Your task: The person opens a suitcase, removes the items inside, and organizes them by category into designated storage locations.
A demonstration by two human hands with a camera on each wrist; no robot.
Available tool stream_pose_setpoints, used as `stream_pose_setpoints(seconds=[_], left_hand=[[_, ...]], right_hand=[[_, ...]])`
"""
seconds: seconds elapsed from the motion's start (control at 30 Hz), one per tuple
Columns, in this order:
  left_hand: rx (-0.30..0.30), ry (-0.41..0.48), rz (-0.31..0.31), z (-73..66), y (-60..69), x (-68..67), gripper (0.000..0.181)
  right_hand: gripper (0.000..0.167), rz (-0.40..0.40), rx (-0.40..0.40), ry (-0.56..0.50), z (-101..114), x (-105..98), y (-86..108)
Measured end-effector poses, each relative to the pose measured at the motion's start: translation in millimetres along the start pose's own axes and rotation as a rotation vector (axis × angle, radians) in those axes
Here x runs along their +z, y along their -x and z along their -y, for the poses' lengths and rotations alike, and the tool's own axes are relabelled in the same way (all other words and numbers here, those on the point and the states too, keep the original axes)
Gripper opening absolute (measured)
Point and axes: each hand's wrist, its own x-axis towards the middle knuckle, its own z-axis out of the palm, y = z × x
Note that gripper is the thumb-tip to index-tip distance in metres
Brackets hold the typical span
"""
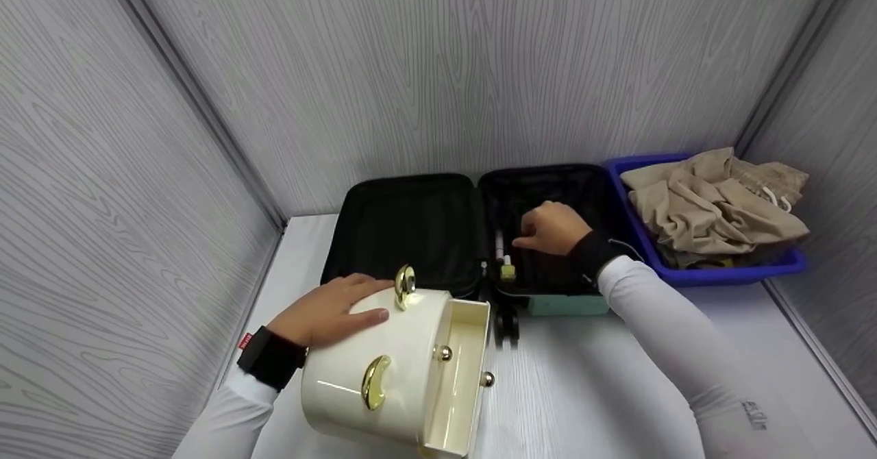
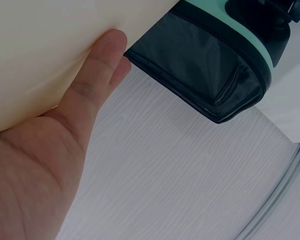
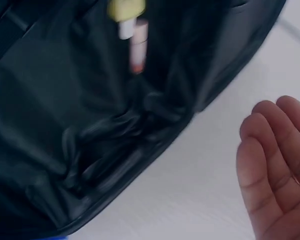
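Note:
A cream box (image 1: 342, 377) with gold handles stands in front of the suitcase, its drawer (image 1: 458, 383) pulled out on the right side. My left hand (image 1: 336, 312) rests on the box with its fingers straight, as the left wrist view also shows. The black-lined suitcase (image 1: 404, 233) lies open behind. Above its right half is my right hand (image 1: 556, 229), fingers loosely bent and nothing held. A small yellow bottle (image 1: 507, 271) with a white cap and a pale pink tube (image 3: 138, 46) lie in that half, left of the right hand.
A blue basket (image 1: 726, 277) with crumpled beige clothing (image 1: 712, 205) stands right of the suitcase. The suitcase's dark wheels (image 1: 507, 325) face the box. Grey wood-grain walls (image 1: 438, 68) enclose the white surface (image 1: 548, 390) at the back and sides.

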Motion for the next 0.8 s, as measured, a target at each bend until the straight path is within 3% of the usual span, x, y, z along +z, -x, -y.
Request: stream_pose_setpoints(seconds=[0.2,0.33,0.53,0.8], left_hand=[[0.000,0.006,-0.005,0.5,0.2,2.2,0.060],[0.002,0.000,-0.007,0.9,0.7,3.1,0.059],[0.005,-0.001,-0.009,-0.5,-1.0,2.0,0.060],[0.011,-0.005,-0.001,0.4,-0.9,0.8,0.061]], right_hand=[[0.036,0.021,-0.032,0.205,-12.1,27.4,-14.6],[0.034,0.057,-0.081,0.259,-16.7,52.8,-21.2],[0.019,0.211,-0.082,0.270,-18.5,79.6,-22.3],[0.030,0.409,-0.084,0.298,-5.0,86.4,-17.3]])
